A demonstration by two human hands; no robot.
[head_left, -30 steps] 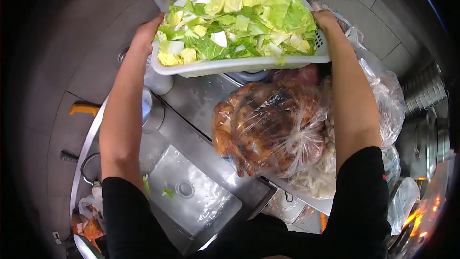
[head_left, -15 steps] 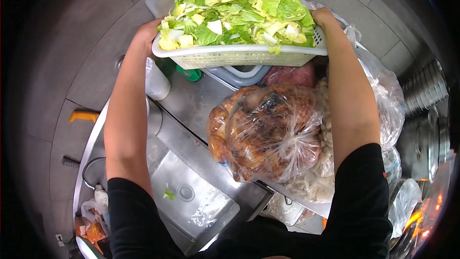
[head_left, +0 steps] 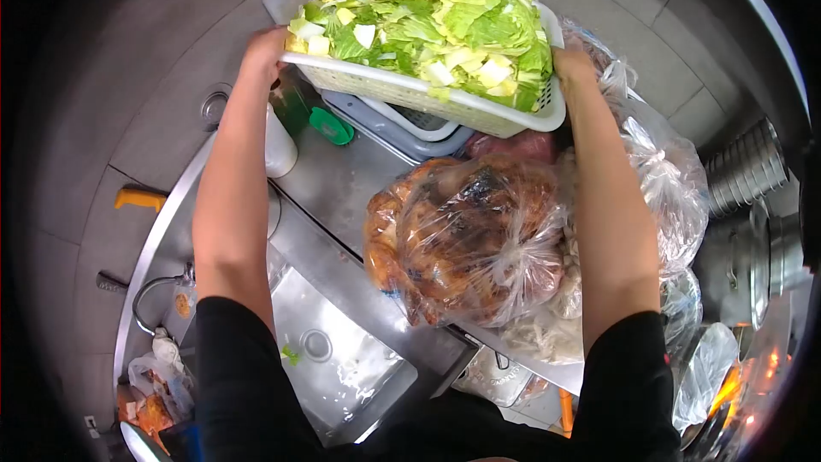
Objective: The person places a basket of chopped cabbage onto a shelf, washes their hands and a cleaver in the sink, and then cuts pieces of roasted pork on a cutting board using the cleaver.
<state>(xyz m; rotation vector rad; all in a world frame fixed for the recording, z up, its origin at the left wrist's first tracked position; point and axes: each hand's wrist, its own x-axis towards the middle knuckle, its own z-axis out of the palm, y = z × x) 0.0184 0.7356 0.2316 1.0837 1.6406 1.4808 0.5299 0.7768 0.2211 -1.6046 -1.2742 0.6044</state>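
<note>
A white perforated basket (head_left: 385, 81) heaped with chopped leafy cabbage (head_left: 436, 21) is held up at the top of the view, its right end tilted lower. My left hand (head_left: 267, 53) grips its left end, and my right hand (head_left: 571, 64) grips its right end; the fingertips of both are partly hidden by the rim. Below the basket are a grey-blue tub (head_left: 376, 124) and a green lid (head_left: 331, 126). A clear bag of browned roasted meat (head_left: 475, 235) lies on the steel counter between my forearms.
A steel sink (head_left: 342, 351) with a green scrap (head_left: 291, 354) is at lower left. Tied plastic bags (head_left: 663, 175) line the right side, near stacked metal pots (head_left: 731, 269) and flames (head_left: 731, 393). An orange handle (head_left: 139, 198) shows at far left.
The basket has tilted, its right end dropping and its left end rising slightly. More of the tub and green lid below it now shows. Both hands have kept their hold.
</note>
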